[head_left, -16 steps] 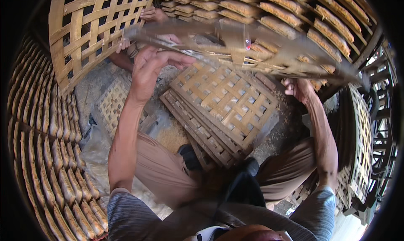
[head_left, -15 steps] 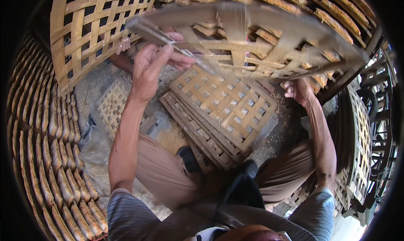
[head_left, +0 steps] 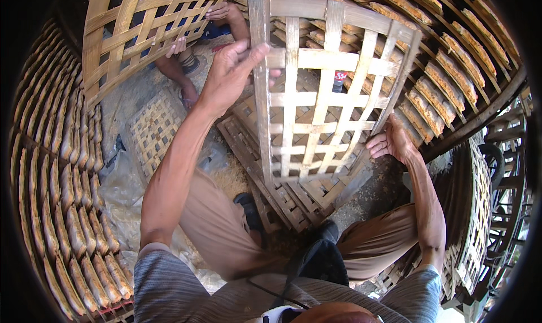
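A woven bamboo lattice tray [head_left: 307,100] with a flat wooden frame stands tilted up before me. Gripping its left side bar is my left hand [head_left: 228,77], the thumb on the near face and some fingertips showing through the lattice. My right hand [head_left: 393,143] is at the tray's lower right edge, its fingers curled around the frame there; the thumb is partly hidden. Below the raised tray lies a stack of similar lattice trays [head_left: 248,148] on the ground between my legs.
Another person's hand [head_left: 224,11] holds a second lattice tray [head_left: 121,38] at upper left. Racks of browned slabs [head_left: 73,227] rise at left, with more slabs [head_left: 437,100] at upper right. A lattice panel [head_left: 148,134] and plastic sheeting [head_left: 121,193] lie on the left-hand ground.
The lattice tray in my hands has turned from lying slanted across to standing upright, facing me. My left hand has shifted right and up. The other person's tray has moved slightly right.
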Demonstrator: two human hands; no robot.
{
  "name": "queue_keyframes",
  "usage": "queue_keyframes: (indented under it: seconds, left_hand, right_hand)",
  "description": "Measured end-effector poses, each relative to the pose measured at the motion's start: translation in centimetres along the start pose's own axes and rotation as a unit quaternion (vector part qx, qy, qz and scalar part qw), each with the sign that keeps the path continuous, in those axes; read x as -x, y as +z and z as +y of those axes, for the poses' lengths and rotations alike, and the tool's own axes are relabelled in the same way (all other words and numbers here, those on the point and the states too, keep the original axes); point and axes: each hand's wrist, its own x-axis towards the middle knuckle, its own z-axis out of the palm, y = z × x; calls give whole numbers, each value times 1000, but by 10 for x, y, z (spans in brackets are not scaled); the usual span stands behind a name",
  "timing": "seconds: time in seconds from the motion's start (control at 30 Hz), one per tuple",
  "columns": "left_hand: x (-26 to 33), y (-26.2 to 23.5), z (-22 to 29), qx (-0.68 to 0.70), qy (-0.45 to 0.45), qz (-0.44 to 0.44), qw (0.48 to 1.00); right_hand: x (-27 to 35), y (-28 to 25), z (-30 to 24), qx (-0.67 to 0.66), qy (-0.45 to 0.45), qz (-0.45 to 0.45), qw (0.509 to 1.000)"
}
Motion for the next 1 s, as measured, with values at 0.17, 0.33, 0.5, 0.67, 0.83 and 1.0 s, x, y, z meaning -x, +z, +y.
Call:
queue_keyframes:
  seconds: [0.17,0.33,0.5,0.67,0.83,1.0]
  left_hand:
    - [-16,-12,-18,45,23,-18,999]
    - [-13,-3,-22,82,36,57,994]
    - [-12,11,-24,28,53,107,992]
    - [-5,35,-11,-16,64,86,994]
    - [-1,57,-6,-80,93,96,988]
    - [-1,44,-9,-36,88,46,994]
  right_hand:
    - [3,-1,-12,24,-27,-32,999]
    - [5,-11,-14,81,-52,-29,995]
    - [10,-26,-28,175,-270,145,936]
    - [25,4,-58,119,-424,271,856]
    - [22,12,-78,86,-545,354,755]
    - [22,11,-91,91,-532,346,768]
